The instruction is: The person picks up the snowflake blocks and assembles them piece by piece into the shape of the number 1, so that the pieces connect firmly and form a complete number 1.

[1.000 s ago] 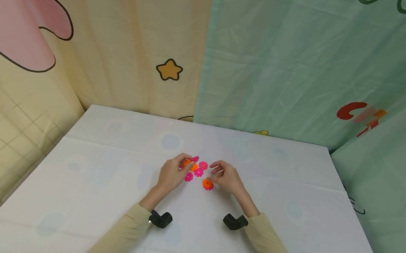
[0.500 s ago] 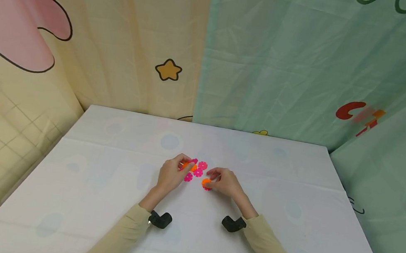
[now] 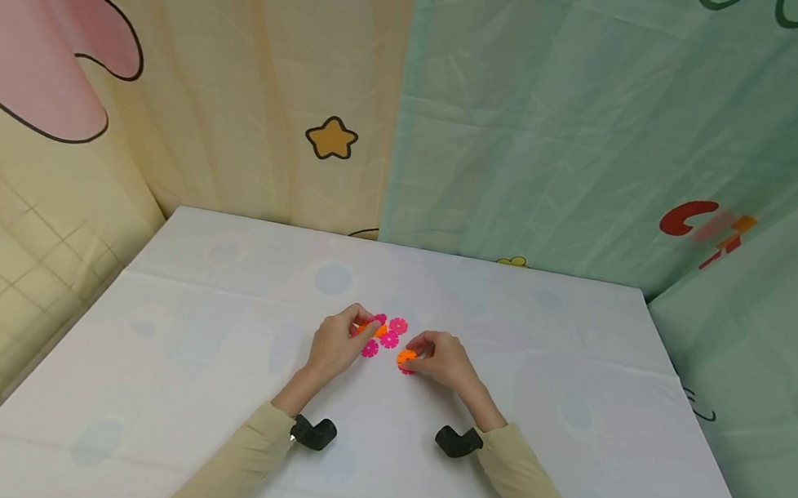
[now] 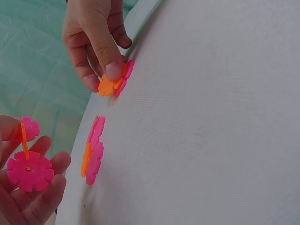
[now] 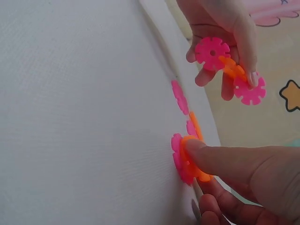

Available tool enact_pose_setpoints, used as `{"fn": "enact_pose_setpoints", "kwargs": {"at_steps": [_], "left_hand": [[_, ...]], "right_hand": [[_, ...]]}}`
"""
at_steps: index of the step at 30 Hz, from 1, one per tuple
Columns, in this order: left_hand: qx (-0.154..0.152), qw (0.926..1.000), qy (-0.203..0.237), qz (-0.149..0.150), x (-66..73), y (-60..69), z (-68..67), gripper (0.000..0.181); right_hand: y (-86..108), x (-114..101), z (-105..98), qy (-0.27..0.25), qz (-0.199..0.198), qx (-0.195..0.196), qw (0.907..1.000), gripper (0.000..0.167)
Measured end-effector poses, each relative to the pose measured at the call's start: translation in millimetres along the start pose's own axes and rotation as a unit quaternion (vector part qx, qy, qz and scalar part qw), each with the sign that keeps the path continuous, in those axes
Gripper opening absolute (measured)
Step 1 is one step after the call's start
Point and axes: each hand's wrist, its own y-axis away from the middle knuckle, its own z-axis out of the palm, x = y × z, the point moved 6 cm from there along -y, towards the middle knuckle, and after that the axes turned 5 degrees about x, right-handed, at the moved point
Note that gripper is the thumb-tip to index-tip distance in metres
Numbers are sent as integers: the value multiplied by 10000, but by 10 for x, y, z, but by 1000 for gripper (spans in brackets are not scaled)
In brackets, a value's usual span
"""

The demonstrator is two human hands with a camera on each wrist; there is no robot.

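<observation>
My left hand [image 3: 334,347] holds a joined piece of slotted flower-shaped plastic discs. In the right wrist view an orange disc [image 5: 232,69] links a pink disc [image 5: 212,53] to another pink disc [image 5: 250,93] under the thumb. To the right, my right hand [image 3: 447,359] pinches an orange flower disc [image 5: 191,161], thumb on its face. Pink discs [image 5: 177,159] sit right behind that orange one, low over the table; whether they are joined to it I cannot tell. The right fingertips are partly hidden behind the discs.
Between the hands lie several loose pink discs [image 3: 389,339] on the white-covered table [image 3: 375,460]. An orange disc [image 4: 86,160] is among them in the left wrist view. Patterned curtains [image 3: 530,132] hang behind the table. Black wrist cameras [image 3: 314,434] sit at both cuffs.
My right hand has come down and slightly left, its thumb and fingers closing on the orange disc. The left hand stays almost in place, with its joined piece tilted a little.
</observation>
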Motion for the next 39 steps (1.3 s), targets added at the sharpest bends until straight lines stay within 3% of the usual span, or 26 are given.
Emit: {"fn": "enact_pose_setpoints", "kwargs": {"at_steps": [10, 17, 39], "left_hand": [[-61, 9999, 26, 98, -19, -2, 8, 17], [-83, 9998, 36, 150, -7, 7, 8, 15], [-221, 9993, 194, 224, 44, -23, 80, 19]], "right_hand": [[-18, 19, -25, -259, 174, 96, 9995, 14], [-35, -13, -85, -303, 93, 458, 9984, 16], [-102, -199, -236, -1169, -78, 1272, 9849, 23]]}}
